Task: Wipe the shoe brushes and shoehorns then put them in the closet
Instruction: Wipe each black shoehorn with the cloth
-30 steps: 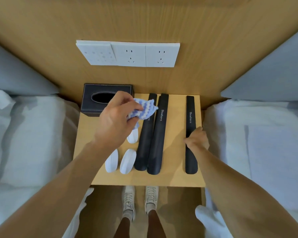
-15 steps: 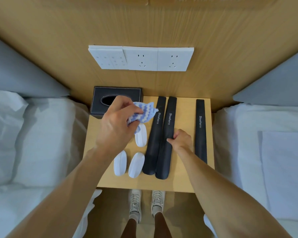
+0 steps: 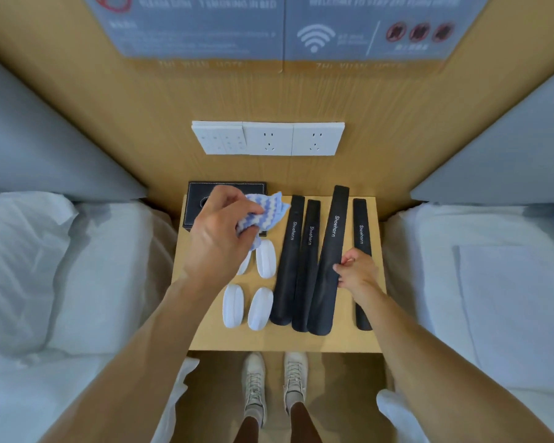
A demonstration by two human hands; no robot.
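Raised since the earlier frame, the third shoehorn (image 3: 328, 260) tilts above the worktop (image 3: 333, 342), pinched at mid-length by the right hand (image 3: 357, 271), while the left hand (image 3: 219, 235) grips the cloth (image 3: 263, 212); wiping presumably follows, needing cloth brought to blade.

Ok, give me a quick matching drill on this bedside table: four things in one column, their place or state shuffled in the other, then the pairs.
Things:
1. blue-and-white cloth
2. third shoehorn from the left
3. tissue box
4. white shoe brushes

Place or state:
A. back left corner of the table
B. lying left of the black shoehorns
C. bunched in the left hand
D. pinched by the right hand

Pairs: 1-C, 2-D, 3-A, 4-B
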